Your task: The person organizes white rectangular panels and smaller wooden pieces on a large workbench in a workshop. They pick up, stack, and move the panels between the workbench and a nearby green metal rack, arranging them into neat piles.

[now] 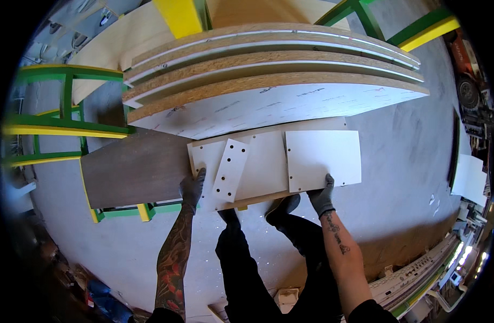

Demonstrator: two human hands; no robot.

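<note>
Across the space in front of me lies a long white panel (pixel 265 167) with small dark holes near its edges. On top of it rest a narrow white strip (pixel 233 169) with several holes, set at a slant, and a squarish white panel (pixel 325 156) at the right. My left hand (pixel 192 189), in a dark glove, is closed on the left end of the long panel, thumb on top. My gloved right hand (pixel 321 197) grips the near edge at the squarish panel, its thumb over the white face. The fingers under the boards are hidden.
Large chipboard panels (pixel 279 105) with white faces stand in a row just beyond. A dark brown board (pixel 142 169) lies to the left. Green and yellow metal frames (pixel 69 129) stand at far left. Machinery (pixel 467 91) is at the right; long profiles (pixel 419 274) lie lower right.
</note>
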